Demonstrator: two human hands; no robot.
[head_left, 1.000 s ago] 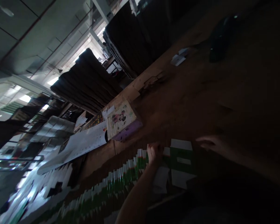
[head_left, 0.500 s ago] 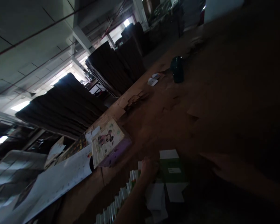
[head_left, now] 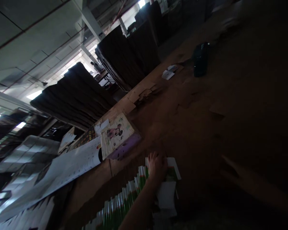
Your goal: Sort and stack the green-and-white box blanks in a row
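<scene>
In the dim head view, my left hand bends its fingers over a flat green-and-white carton at the end of a row. A row of similar folded cartons stands on edge, fanned along my left forearm. White carton flaps stick out beneath my left wrist. My right hand is apart from the cartons, to their right, in deep shadow. Its thumb and fingers look spread, and nothing shows between them.
On the brown tabletop, a worn box with a cartoon mouse sits beyond the row. A large printed sheet lies left of it. Farther off are a dark teal container and paper scraps. Tall dark stacks stand behind the table.
The labelled green carton, earlier standing out to the right of my left hand, is now against the row, partly covered by that hand. My right hand is separate from it. The view has shifted.
</scene>
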